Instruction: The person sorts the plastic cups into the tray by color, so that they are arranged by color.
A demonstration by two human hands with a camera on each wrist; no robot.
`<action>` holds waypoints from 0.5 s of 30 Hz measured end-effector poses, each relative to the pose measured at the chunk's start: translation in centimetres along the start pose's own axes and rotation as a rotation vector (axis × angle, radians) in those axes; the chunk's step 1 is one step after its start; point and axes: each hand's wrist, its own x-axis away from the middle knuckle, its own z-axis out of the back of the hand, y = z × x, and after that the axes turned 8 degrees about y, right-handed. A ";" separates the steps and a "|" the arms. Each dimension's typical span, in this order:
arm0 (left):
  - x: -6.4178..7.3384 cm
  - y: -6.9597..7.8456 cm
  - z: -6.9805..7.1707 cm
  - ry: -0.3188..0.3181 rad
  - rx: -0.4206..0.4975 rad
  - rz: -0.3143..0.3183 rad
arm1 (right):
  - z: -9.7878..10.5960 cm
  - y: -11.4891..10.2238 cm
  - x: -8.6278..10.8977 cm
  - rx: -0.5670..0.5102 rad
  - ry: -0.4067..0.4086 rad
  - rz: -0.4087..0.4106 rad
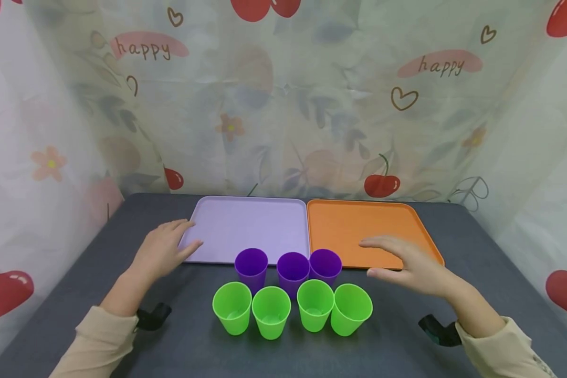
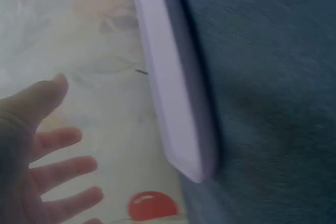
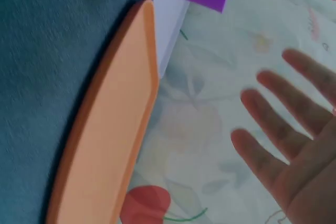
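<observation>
My left hand [image 1: 163, 249], fingers spread and holding nothing, hovers over the near left corner of the lilac tray [image 1: 250, 226]. Its fingers [image 2: 65, 174] are spread in the left wrist view too. My right hand [image 1: 413, 265] is over the near right part of the orange tray [image 1: 359, 226], fingers extended and apart, with nothing in them. Between the hands stand three purple cups [image 1: 293, 273] in a loose row. Several green cups [image 1: 271, 311] stand in front of them, nearer to me. All the cups are upright with their mouths facing up.
Both trays lie side by side at the back of the dark grey table [image 1: 288, 359]. Behind it hangs a patterned cloth [image 1: 288, 94], which also covers both sides. A thin looped cord [image 1: 472, 191] shows at the back right corner.
</observation>
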 end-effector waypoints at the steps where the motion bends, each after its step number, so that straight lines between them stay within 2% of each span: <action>1: 0.0 -0.3 -0.3 -0.019 0.014 0.009 | -0.2 0.0 0.1 -0.010 -0.018 0.015; 7: 0.2 -1.9 -2.0 -0.116 0.099 0.068 | -1.2 0.1 0.4 -0.133 -0.114 0.076; 11: 0.3 -2.4 -2.6 -0.152 0.149 0.099 | -1.9 0.1 0.6 -0.188 -0.166 0.110; 15: 0.4 -2.8 -3.0 -0.159 0.188 0.104 | -2.2 0.1 0.8 -0.244 -0.235 0.105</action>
